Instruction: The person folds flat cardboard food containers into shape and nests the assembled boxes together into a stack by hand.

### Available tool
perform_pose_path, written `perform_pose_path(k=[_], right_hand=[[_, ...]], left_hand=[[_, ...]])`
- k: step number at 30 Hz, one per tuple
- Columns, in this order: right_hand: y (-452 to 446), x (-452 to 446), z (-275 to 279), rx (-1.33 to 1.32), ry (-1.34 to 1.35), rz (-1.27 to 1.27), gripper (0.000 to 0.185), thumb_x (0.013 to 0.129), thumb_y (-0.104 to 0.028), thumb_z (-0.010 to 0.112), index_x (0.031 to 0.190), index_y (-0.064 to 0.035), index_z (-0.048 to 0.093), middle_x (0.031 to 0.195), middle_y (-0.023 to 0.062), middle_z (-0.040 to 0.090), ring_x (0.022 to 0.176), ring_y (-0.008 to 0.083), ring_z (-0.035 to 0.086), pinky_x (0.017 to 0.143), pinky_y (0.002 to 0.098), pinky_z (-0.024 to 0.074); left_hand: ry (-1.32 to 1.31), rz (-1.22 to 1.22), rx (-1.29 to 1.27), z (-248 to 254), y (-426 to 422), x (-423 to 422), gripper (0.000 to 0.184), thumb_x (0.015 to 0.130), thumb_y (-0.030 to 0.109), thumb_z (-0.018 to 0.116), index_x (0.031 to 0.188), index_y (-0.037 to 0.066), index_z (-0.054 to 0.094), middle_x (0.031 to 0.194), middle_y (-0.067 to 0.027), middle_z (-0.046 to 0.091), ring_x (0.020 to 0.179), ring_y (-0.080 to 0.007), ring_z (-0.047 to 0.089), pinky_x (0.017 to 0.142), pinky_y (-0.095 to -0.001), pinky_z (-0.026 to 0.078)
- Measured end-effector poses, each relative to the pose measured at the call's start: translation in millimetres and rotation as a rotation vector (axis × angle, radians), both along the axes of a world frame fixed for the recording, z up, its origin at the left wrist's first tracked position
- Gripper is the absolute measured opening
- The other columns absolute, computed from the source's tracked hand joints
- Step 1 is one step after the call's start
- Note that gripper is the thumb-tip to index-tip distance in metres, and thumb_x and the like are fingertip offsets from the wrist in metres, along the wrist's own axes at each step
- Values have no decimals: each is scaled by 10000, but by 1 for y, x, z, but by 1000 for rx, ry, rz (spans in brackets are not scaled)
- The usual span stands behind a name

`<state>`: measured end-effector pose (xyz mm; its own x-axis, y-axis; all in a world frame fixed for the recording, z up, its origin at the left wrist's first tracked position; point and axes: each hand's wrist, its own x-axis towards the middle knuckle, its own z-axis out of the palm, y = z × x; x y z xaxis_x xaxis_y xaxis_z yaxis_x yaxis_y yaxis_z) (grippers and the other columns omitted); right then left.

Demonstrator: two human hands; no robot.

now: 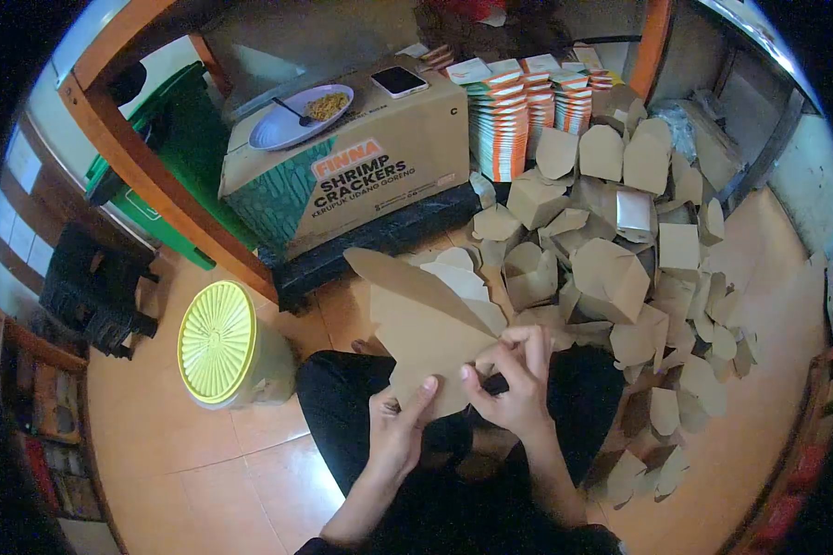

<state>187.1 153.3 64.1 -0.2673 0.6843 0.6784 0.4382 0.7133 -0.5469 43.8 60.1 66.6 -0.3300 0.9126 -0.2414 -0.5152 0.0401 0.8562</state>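
A brown paper food box, partly unfolded with its flaps standing out, is held above my lap. My left hand grips its lower edge, the thumb lying on the brown face. On the right side, my right hand pinches the card near a fold, with its fingers bent. White inner card shows behind the upper flap. Whether that white card belongs to the same box I cannot tell.
Many folded brown boxes lie heaped on the right. Behind stand stacks of orange-and-white packets and a shrimp crackers carton bearing a plate of food and a phone. A yellow-lidded tub stands left.
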Motion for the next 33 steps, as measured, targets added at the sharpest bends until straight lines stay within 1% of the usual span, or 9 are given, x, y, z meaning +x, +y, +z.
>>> perform_pose_path(k=[6, 10, 16, 19, 23, 26, 29, 32, 33], right_hand=[[-8, 2, -8, 121, 100, -72, 160, 732, -89, 784, 771, -54, 632, 855, 74, 500, 705, 216, 524, 592, 324, 449], [-5, 7, 1, -136, 164, 197, 85, 835, -80, 713, 895, -36, 672, 842, 70, 539, 699, 195, 538, 610, 306, 458], [4, 8, -14, -521, 297, 337, 293, 904, -129, 661, 1178, -37, 616, 846, 64, 531, 690, 147, 508, 623, 266, 427], [6, -6, -25, -407, 495, 342, 212, 892, -117, 671, 1086, -34, 646, 789, 47, 508, 633, 130, 447, 562, 264, 362], [9, 2, -27, -336, 348, 132, 126, 869, -126, 714, 881, -20, 647, 667, 11, 471, 556, 121, 405, 528, 298, 355], [13, 7, -18, -283, 179, 158, 134, 868, -99, 719, 923, -21, 625, 780, 43, 501, 674, 115, 493, 595, 262, 394], [24, 8, 2, -154, 59, 243, 254, 850, -106, 730, 1085, -33, 666, 937, 88, 586, 797, 179, 599, 707, 304, 497], [31, 7, 18, -208, -4, 425, 385, 862, -174, 729, 1221, -67, 639, 1164, 123, 596, 1095, 287, 585, 920, 408, 480], [30, 7, 19, -252, 3, 454, 376, 866, -166, 724, 1217, -62, 643, 1160, 122, 605, 1082, 288, 594, 914, 399, 485]], left_hand=[[-152, 75, 57, -7, -7, 15, 208, 945, 78, 640, 1130, -15, 640, 1106, -96, 674, 1017, -176, 645, 927, -345, 512], [-270, -7, 18, -12, -9, 9, 352, 928, 135, 635, 1244, -3, 561, 1189, -110, 638, 1115, -218, 609, 1008, -390, 463], [-381, -168, 118, -26, -14, 16, 497, 987, 237, 524, 1416, 19, 401, 1370, -132, 523, 1280, -272, 500, 1121, -437, 350], [-466, -187, 205, -27, -12, 16, 511, 1025, 277, 462, 1455, 21, 355, 1432, -134, 471, 1319, -277, 470, 1134, -441, 338], [-605, -225, 215, -30, -13, 14, 506, 1046, 308, 413, 1469, 40, 342, 1453, -126, 456, 1346, -275, 449, 1138, -446, 338], [-565, -205, 172, -30, -11, 11, 525, 1045, 329, 429, 1473, 39, 338, 1428, -115, 484, 1314, -269, 485, 1113, -435, 378], [-278, -247, -35, -26, -10, -3, 556, 1039, 336, 461, 1474, 15, 331, 1386, -110, 519, 1261, -242, 531, 1077, -403, 420], [-137, -415, -95, -16, -10, -19, 556, 1035, 315, 482, 1465, -10, 343, 1356, -111, 540, 1216, -211, 560, 1018, -364, 465], [-113, -449, -102, -12, -10, -23, 556, 1032, 318, 489, 1457, -15, 358, 1350, -116, 543, 1218, -209, 557, 1009, -356, 468]])
